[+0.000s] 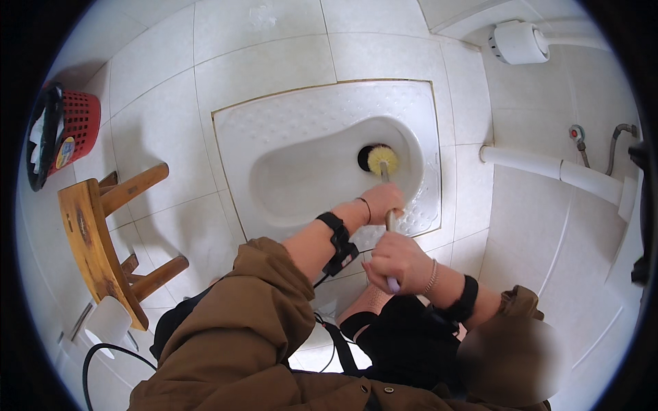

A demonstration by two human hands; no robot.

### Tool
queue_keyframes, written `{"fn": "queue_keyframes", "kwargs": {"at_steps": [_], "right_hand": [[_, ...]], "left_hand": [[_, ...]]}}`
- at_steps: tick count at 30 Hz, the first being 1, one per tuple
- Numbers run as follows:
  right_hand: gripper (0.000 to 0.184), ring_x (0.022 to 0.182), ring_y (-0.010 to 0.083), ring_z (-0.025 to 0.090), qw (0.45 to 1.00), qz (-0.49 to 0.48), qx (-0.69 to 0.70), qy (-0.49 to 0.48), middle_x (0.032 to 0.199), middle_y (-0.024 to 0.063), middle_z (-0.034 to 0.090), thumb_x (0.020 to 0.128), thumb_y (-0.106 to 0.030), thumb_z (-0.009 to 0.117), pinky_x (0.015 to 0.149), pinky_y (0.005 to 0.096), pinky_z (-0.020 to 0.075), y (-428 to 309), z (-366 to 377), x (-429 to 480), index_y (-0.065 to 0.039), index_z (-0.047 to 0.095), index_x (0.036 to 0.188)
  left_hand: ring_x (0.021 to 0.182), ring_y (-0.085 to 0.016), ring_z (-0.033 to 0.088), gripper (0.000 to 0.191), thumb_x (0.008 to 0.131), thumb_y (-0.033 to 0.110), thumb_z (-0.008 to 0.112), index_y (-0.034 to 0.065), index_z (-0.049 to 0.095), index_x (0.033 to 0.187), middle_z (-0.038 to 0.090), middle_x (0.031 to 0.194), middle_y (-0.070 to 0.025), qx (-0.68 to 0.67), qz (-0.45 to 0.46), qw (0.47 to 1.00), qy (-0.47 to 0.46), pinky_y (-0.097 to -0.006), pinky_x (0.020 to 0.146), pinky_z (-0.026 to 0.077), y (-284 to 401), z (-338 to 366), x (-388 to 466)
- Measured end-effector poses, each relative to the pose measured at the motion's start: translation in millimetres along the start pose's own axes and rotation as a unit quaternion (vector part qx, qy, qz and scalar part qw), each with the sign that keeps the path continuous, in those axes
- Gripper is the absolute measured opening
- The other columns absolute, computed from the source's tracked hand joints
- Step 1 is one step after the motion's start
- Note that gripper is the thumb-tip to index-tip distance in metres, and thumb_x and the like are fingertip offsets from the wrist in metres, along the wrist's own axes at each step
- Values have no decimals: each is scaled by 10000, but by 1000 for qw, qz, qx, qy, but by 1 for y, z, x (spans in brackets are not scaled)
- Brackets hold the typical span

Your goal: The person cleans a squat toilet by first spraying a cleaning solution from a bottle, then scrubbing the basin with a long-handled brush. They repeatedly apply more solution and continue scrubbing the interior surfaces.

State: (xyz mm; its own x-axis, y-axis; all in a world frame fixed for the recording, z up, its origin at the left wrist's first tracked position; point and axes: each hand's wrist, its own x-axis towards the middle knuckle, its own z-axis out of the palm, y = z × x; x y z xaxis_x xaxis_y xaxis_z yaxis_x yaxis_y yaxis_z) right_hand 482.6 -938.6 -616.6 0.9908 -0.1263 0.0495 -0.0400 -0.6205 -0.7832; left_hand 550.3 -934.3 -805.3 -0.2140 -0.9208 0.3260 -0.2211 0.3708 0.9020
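Note:
A toilet brush with a round yellow bristle head (382, 159) reaches into a white ceramic squat toilet (288, 120). Its bristles lie at the right side of the dark drain hole (365, 158) and cover part of it. My left hand (383, 201) grips the handle lower down, closer to the bristles. Behind it, my right hand (401, 261) is closed around the upper handle, whose pale purple end (393, 285) sticks out below the fist. Both palms and most of the handle inside them are hidden.
On the left a wooden stool (97, 246) lies tipped on its side, near a roll of toilet paper (109, 323). Beyond it stands a red lattice wastebasket (85, 120) with a black liner. A white pipe (555, 169) runs along the right wall, below a valve (577, 133).

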Motion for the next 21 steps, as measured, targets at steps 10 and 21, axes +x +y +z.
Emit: {"fn": "queue_keyframes", "kwargs": {"at_steps": [10, 21], "right_hand": [[235, 501, 255, 461, 1000, 15, 11, 6, 517, 42, 441, 664, -44, 617, 499, 343, 369, -8, 5, -14, -89, 417, 550], [194, 517, 248, 474, 1000, 17, -9, -3, 530, 47, 448, 658, -42, 605, 510, 339, 377, 10, 17, 8, -94, 446, 559]], "left_hand": [[642, -316, 517, 51, 522, 129, 578, 139, 528, 513, 541, 598, -81, 39, -41, 997, -52, -396, 566, 401, 7, 6, -4], [618, -256, 464, 150, 516, 95, 577, 152, 440, 497, 478, 559, -26, 38, -77, 988, -132, -352, 593, 359, -5, -17, -9]]}}
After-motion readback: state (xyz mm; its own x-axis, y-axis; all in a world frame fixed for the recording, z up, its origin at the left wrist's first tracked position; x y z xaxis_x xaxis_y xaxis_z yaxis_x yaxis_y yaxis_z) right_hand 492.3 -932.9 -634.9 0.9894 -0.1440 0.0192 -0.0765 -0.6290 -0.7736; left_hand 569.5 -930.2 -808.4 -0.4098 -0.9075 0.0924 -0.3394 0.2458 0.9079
